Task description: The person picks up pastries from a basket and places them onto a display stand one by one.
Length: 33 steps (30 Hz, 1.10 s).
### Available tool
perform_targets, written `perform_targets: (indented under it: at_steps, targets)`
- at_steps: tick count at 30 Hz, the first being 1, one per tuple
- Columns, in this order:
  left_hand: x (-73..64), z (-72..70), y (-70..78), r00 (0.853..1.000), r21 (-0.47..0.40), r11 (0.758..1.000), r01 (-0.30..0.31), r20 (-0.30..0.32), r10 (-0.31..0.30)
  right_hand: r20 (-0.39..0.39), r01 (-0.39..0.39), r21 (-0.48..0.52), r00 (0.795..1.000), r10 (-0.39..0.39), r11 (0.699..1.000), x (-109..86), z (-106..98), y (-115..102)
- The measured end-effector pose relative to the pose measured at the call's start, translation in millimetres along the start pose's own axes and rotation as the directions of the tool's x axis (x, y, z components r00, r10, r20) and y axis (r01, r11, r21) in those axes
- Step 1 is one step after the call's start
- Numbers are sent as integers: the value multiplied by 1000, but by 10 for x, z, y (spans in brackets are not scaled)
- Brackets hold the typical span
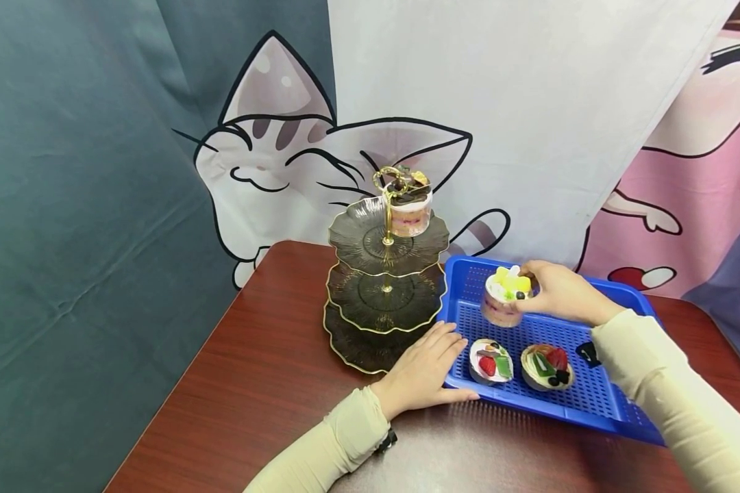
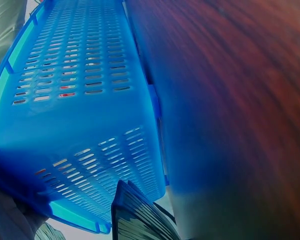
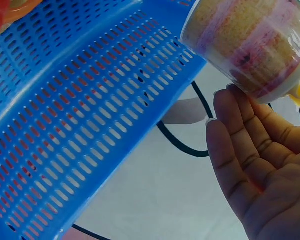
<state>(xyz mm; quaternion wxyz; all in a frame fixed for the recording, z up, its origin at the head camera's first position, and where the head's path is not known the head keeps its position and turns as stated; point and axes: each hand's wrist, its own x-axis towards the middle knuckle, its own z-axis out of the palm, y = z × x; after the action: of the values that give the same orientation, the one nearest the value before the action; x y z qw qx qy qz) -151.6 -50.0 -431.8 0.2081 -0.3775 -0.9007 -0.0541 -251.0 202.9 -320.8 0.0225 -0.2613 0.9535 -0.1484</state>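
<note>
In the head view my right hand [image 1: 558,291] pinches a round layered cake [image 1: 501,311] in a clear wrap, topped with yellow fruit and a dark berry. It is held above the blue plastic basket [image 1: 617,424]. The right wrist view shows the pink and tan layers of the cake [image 3: 245,45] near my right fingertips [image 3: 227,112]. My left hand [image 1: 428,370] rests on the basket's near left corner with its fingers extended. Two fruit-topped tarts, one with white cream [image 1: 492,363] and one with strawberry [image 1: 547,368], sit inside the basket.
Left of the basket stands a three-tier dark stand [image 1: 385,301] with gold rims. On its top tier sits a chocolate-topped layered cake [image 1: 409,212]. A small black item [image 1: 588,354] lies by my right sleeve. Behind the wooden table [image 1: 240,383] hangs a cat-printed curtain [image 1: 518,103].
</note>
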Motion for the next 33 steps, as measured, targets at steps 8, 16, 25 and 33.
perform_targets:
  at_steps: [8, 16, 25, 33]
  targets:
    - [-9, 10, -1, 1000, 14, 1000, -4, 4, 4, -18, 17, -29, 1000, -17, 999, -7, -102, -83]
    - [-18, 19, 8, 1000, 17, 1000, -10, -2, 10, -21, 24, -28, 999, -25, 999, -13, -181, -155]
    - [-12, 15, 10, 1000, 20, 1000, -5, -1, 5, -14, 21, -37, 1000, -22, 999, -3, -298, -263]
    - [7, -2, -6, 1000, 23, 1000, -8, -9, 8, -16, 15, -67, 1000, -16, 998, 18, -408, -390]
